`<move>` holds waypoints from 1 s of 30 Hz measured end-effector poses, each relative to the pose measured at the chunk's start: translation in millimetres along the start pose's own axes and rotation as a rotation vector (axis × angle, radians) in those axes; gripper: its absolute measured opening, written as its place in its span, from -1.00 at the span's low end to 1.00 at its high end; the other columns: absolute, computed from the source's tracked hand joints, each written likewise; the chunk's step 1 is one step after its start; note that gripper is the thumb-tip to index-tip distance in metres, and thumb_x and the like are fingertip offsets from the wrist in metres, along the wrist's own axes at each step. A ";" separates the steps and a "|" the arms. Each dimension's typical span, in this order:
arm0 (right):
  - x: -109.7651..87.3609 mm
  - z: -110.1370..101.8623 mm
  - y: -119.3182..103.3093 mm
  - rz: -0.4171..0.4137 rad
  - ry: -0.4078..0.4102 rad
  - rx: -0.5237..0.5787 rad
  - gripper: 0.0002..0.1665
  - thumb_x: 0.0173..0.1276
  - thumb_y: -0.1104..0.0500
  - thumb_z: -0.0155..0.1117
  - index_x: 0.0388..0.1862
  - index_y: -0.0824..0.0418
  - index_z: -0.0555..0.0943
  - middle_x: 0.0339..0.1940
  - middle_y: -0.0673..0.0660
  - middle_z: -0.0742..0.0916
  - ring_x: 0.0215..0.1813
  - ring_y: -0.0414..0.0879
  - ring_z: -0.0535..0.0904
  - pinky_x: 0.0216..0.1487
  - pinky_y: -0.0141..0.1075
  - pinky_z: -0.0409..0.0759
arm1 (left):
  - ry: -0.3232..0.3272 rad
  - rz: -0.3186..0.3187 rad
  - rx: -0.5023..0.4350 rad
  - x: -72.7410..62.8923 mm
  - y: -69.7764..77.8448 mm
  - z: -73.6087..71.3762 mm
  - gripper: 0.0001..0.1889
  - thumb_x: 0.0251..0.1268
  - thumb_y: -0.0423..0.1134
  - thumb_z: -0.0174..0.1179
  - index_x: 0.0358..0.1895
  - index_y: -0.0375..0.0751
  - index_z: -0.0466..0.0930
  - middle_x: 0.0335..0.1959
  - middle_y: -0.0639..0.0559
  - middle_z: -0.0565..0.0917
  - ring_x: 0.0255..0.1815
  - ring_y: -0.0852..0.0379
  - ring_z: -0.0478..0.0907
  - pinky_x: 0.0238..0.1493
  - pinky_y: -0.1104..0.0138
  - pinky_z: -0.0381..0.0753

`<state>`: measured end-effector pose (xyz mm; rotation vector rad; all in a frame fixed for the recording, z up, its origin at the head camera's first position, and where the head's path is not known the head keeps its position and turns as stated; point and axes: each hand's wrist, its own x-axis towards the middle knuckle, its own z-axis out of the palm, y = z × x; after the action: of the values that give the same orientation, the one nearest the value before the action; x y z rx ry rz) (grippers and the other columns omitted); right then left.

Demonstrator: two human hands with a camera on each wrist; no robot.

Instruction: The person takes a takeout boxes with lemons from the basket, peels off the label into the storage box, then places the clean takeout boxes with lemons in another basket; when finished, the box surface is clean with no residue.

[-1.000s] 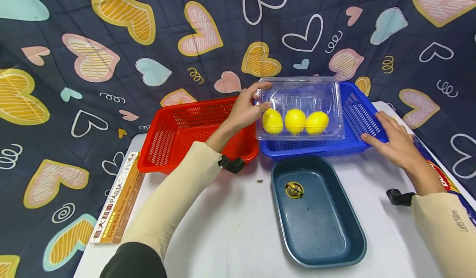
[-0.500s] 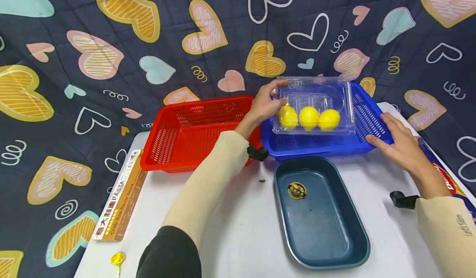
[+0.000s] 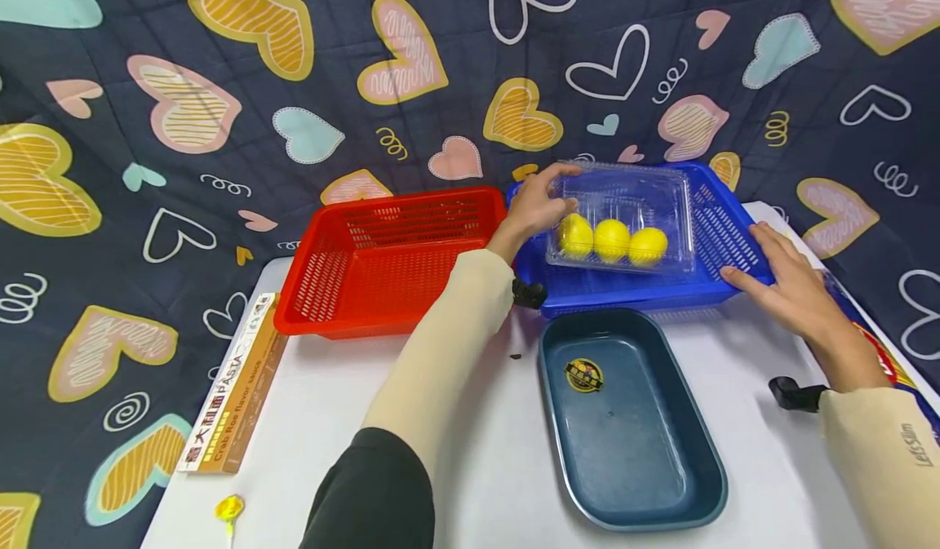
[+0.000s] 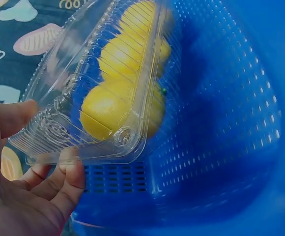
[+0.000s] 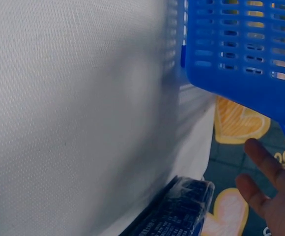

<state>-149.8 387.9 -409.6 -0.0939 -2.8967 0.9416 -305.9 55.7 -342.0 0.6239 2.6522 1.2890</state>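
Observation:
My left hand (image 3: 536,205) pinches the left end of a clear plastic clamshell box (image 3: 624,194), thumb on one side and fingers on the other. Several yellow lemons, three of them plainly visible, lie inside along its lower side; one lemon (image 4: 108,110) shows large in the left wrist view. The box is tilted inside the blue basket (image 3: 624,294), above its perforated floor. My right hand (image 3: 796,296) is at the basket's right rim, thumb touching the edge and fingers stretched out beyond it. In the right wrist view, fingers (image 5: 263,160) show beside the basket's outer wall.
Left of the blue basket stands a red basket (image 3: 396,325). A dark teal tray (image 3: 631,427) sits in front. At the left lie a pasta box (image 3: 231,386) and a yellow lollipop (image 3: 230,508). A dark blue packet (image 5: 182,209) lies at the right edge.
My left hand has carried the lemon box rightward and down into the blue basket. The right hand has stayed at the basket's rim. The view shifted slightly, bringing the lollipop in.

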 end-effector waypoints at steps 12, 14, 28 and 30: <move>0.5 -0.3 0.1 -0.005 -0.008 0.036 0.08 0.50 -0.21 0.08 0.69 0.22 -0.21 0.72 0.31 -0.17 0.68 0.43 -0.27 0.46 0.55 -0.40 | -0.009 -0.018 -0.010 3.3 -8.3 9.4 -0.49 0.41 -0.19 0.21 0.40 0.16 0.44 0.45 0.00 0.44 0.31 -0.04 0.46 0.32 0.06 0.53; 0.7 -0.5 0.9 -0.003 -0.011 0.049 0.09 0.50 -0.20 0.08 0.69 0.22 -0.22 0.72 0.31 -0.17 0.68 0.44 -0.26 0.51 0.50 -0.34 | -0.032 -0.015 -0.024 3.6 -7.3 10.9 -0.48 0.41 -0.21 0.22 0.41 0.11 0.43 0.49 -0.02 0.42 0.35 -0.08 0.47 0.36 0.04 0.52; 0.2 -1.8 0.4 -0.005 -0.020 0.085 0.10 0.50 -0.19 0.11 0.69 0.24 -0.22 0.72 0.32 -0.18 0.68 0.43 -0.27 0.55 0.45 -0.29 | -0.106 -0.146 0.060 4.4 3.1 12.9 -0.52 0.41 -0.10 0.26 0.35 0.05 0.43 0.50 -0.04 0.41 0.43 -0.09 0.41 0.45 0.07 0.43; 0.3 -1.5 -0.6 -0.001 -0.022 0.085 0.10 0.49 -0.20 0.11 0.69 0.23 -0.22 0.72 0.31 -0.19 0.68 0.43 -0.28 0.54 0.46 -0.29 | -0.119 -0.164 0.047 5.2 4.1 12.3 -0.52 0.41 -0.14 0.27 0.35 0.02 0.44 0.46 -0.07 0.44 0.28 -0.08 0.48 0.26 0.19 0.56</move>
<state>-150.0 388.3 -408.0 -0.0762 -2.8716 1.0711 -305.8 69.1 -346.2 0.4615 2.5820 1.1131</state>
